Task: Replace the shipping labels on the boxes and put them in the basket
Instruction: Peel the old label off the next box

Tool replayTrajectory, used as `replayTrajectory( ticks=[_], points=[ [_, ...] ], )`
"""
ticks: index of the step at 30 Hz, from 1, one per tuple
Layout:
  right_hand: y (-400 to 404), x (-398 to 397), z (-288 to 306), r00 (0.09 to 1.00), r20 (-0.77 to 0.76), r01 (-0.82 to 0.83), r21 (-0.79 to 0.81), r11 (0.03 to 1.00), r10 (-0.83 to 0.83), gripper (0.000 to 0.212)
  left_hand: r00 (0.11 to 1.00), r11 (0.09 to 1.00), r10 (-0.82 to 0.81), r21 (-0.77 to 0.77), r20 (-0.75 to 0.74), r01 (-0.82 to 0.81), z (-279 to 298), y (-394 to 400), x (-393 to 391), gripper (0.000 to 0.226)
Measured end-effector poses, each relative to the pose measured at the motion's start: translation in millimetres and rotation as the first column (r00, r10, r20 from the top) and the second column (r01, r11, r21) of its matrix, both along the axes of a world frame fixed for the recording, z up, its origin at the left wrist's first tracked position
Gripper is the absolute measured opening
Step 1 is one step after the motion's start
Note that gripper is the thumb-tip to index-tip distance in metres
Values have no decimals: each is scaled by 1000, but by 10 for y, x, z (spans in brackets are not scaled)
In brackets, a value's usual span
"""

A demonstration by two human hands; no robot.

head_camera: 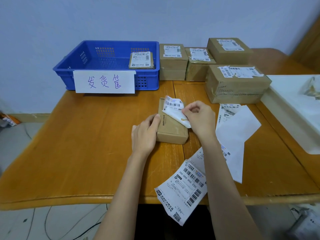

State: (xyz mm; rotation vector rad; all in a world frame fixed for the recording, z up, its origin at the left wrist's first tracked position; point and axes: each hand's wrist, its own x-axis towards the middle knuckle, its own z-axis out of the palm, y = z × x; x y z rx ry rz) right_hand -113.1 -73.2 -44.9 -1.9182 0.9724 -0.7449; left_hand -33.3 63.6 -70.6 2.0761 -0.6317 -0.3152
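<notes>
Grip: your right hand (199,116) pinches the old label (174,110), half peeled, while your left hand (145,134) braces the small box (170,130) mid-table so it resists the pull; basket (103,78) waits behind.

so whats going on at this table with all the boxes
A person is peeling the old shipping label off a small cardboard box. The left hand steadies the box while the right hand pinches the half-lifted label. One relabelled box already sits in the blue basket. Four more boxes wait behind, and fresh labels lie on the table's near edge.
</notes>
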Motion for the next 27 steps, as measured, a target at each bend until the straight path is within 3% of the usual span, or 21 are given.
replayTrajectory(
  ticks=[4, 8, 15, 21, 27],
  points=[
    [10, 17, -8, 1000, -18, 13, 6, 1000, -13, 4, 1000, 1000, 4, -2, -3, -4, 7, -4, -7, 44],
    [6, 23, 8, 1000, -21, -23, 8, 1000, 23, 27, 1000, 1000, -3, 3, -6, 3, -10, 8, 8, 46],
    [24, 152, 72, 996, -90, -31, -25, 999, 29, 6, 1000, 1000, 2, -2, 23, -2, -42, 0, 23, 45],
    [30, 45, 193, 996, 20, -87, 216, 973, 84, 8, 1000, 1000, 5, -3, 20, -5, -36, -11, 24, 47],
    [65, -3, 215, 995, 76, -89, 308, 947, 69, 11, 1000, 1000, 0, 9, 8, 0, -20, 1, 16, 47]
  ],
)
